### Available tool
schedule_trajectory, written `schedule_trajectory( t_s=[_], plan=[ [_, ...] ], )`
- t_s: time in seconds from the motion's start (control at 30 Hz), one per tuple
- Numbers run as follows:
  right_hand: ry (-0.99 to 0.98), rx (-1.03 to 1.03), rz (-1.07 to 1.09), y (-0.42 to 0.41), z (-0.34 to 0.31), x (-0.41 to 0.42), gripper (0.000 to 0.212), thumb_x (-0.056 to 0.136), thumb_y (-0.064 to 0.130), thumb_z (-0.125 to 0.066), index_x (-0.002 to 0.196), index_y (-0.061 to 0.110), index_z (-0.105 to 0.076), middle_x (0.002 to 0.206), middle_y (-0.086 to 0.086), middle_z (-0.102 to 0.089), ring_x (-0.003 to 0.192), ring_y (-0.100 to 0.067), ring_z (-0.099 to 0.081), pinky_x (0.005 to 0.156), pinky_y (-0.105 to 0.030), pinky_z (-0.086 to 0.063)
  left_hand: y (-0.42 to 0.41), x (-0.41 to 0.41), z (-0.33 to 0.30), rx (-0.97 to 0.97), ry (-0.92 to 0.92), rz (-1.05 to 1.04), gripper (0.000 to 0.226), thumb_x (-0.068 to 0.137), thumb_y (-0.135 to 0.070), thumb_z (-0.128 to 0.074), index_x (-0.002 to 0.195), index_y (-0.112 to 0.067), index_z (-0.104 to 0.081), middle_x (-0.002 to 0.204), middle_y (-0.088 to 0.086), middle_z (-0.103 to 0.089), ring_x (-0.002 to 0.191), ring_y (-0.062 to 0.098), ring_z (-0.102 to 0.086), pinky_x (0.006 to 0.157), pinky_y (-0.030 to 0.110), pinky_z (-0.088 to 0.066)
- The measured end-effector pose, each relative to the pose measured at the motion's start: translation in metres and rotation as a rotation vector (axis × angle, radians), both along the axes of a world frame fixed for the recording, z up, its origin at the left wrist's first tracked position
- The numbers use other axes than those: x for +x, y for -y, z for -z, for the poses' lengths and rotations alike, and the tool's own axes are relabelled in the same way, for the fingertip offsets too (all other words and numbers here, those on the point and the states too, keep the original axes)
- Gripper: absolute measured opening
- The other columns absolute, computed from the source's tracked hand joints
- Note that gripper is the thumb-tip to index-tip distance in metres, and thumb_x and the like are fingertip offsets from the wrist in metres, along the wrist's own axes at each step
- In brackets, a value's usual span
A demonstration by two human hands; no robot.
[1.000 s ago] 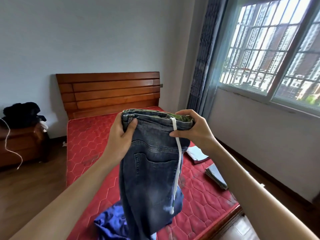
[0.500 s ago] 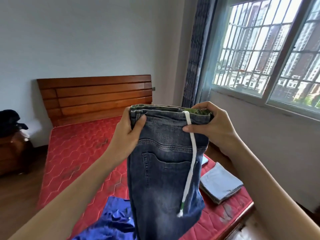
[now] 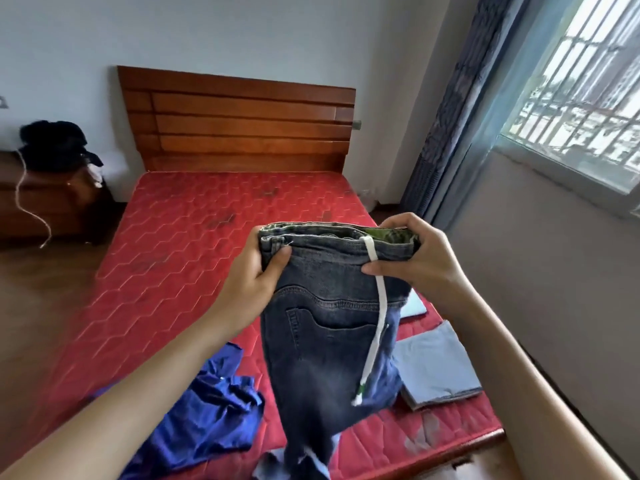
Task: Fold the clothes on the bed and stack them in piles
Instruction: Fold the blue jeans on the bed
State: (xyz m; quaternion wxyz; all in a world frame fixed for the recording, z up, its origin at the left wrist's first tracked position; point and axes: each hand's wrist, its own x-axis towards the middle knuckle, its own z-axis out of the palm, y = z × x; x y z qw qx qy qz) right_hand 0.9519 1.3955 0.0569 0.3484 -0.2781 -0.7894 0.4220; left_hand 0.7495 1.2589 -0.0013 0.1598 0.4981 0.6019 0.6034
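Item: dark blue jeans [image 3: 322,327], faded denim, back pocket showing, white drawstring [image 3: 375,317] dangling.
Left hand [image 3: 256,282]: pinching waistband corner.
Right hand [image 3: 419,261]: gripping opposite waistband corner.

The jeans [image 3: 329,341] run off the bottom edge, legs blurred, and partly hide the folded grey cloth [image 3: 436,365] behind.
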Motion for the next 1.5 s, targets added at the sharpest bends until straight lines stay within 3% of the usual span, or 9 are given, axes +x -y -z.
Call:
schedule_trajectory(
  t_s=[0.37, 0.53, 0.63, 0.73, 0.87, 0.97, 1.07, 1.2, 1.5],
  plan=[
    [0.076, -0.074, 0.076, -0.121, 0.078, -0.034, 0.058, 0.04, 0.027, -0.093, 0.09, 0.024, -0.066, 0.082, 0.009, -0.069, 0.074, -0.004, -0.062, 0.07, -0.021, -0.053, -0.125, -0.043, 0.075, -0.157, 0.111, 0.127, 0.026, 0.089, -0.05, -0.048, 0.107, -0.032, -0.049, 0.103, 0.003, -0.063, 0.094, 0.003, -0.06, 0.085, 0.019, -0.047],
    [0.166, -0.211, 0.125, -0.217, 0.132, -0.107, 0.053, 0.05, 0.013, -0.094, 0.094, 0.019, -0.064, 0.084, 0.005, -0.068, 0.077, -0.009, -0.063, 0.071, -0.028, -0.054, -0.234, -0.126, 0.125, -0.356, 0.127, 0.164, 0.066, 0.086, -0.052, -0.049, 0.137, -0.011, -0.041, 0.12, 0.002, -0.062, 0.115, 0.013, -0.056, 0.104, 0.033, -0.042],
    [0.291, -0.298, 0.134, -0.282, 0.208, -0.169, 0.053, 0.052, 0.015, -0.094, 0.095, 0.018, -0.064, 0.089, -0.003, -0.07, 0.08, -0.015, -0.064, 0.073, -0.03, -0.053, -0.297, -0.185, 0.2, -0.473, 0.157, 0.152, 0.03, 0.094, -0.036, -0.053, 0.121, -0.029, -0.043, 0.107, -0.017, -0.06, 0.098, -0.009, -0.055, 0.085, 0.003, -0.038],
    [0.411, -0.396, 0.098, -0.351, 0.299, -0.236, 0.052, 0.052, 0.017, -0.094, 0.093, 0.017, -0.064, 0.082, -0.002, -0.066, 0.077, -0.014, -0.059, 0.074, -0.036, -0.05, -0.359, -0.245, 0.288, -0.543, 0.198, 0.126, 0.013, 0.097, -0.025, -0.053, 0.098, -0.035, -0.044, 0.095, -0.022, -0.057, 0.086, -0.02, -0.055, 0.071, 0.002, -0.036],
    [0.44, -0.406, 0.139, -0.449, 0.407, -0.325, 0.059, 0.057, 0.018, -0.092, 0.107, 0.019, -0.062, 0.095, 0.0, -0.065, 0.091, -0.017, -0.06, 0.084, -0.039, -0.05, -0.449, -0.325, 0.402, -0.599, 0.17, 0.068, 0.022, 0.098, -0.027, -0.05, 0.117, -0.016, -0.048, 0.112, 0.0, -0.062, 0.111, 0.019, -0.058, 0.087, 0.021, -0.04],
    [0.519, -0.366, 0.262, -0.502, 0.478, -0.38, 0.102, 0.071, 0.034, -0.084, 0.151, 0.023, -0.021, 0.142, -0.008, -0.042, 0.131, -0.022, -0.041, 0.11, -0.037, -0.035, -0.507, -0.375, 0.473, -0.681, -0.045, -0.106, 0.051, 0.099, -0.025, -0.048, 0.142, -0.002, -0.03, 0.142, 0.019, -0.043, 0.132, 0.032, -0.04, 0.106, 0.035, -0.031],
    [0.798, -0.311, 0.31, -0.497, 0.555, -0.398, 0.103, 0.084, 0.051, -0.066, 0.154, 0.021, 0.003, 0.159, -0.014, -0.008, 0.147, -0.026, -0.012, 0.118, -0.044, -0.018, -0.513, -0.382, 0.539, -0.881, -0.41, -0.228, 0.075, 0.097, -0.028, -0.05, 0.151, 0.001, -0.007, 0.156, 0.024, -0.013, 0.143, 0.038, -0.016, 0.116, 0.045, -0.02],
    [1.063, -0.235, 0.219, -0.414, 0.642, -0.364, 0.086, 0.091, 0.061, -0.046, 0.153, 0.029, 0.004, 0.162, -0.007, 0.006, 0.149, -0.024, 0.006, 0.118, -0.051, -0.007, -0.454, -0.319, 0.611, -1.005, -0.628, 0.02, 0.076, 0.096, -0.042, -0.046, 0.154, -0.012, -0.007, 0.16, 0.014, 0.006, 0.148, 0.032, 0.003, 0.117, 0.051, -0.014],
    [1.161, -0.002, 0.184, -0.303, 0.708, -0.276, 0.071, 0.089, 0.07, -0.008, 0.146, 0.038, 0.019, 0.161, -0.001, 0.016, 0.147, -0.019, 0.017, 0.119, -0.047, 0.001, -0.352, -0.24, 0.663, -0.933, -0.658, 0.0, 0.068, 0.086, -0.021, -0.065, 0.146, -0.008, -0.037, 0.154, 0.026, -0.023, 0.143, 0.043, -0.022, 0.109, 0.058, -0.028]
  ],
)
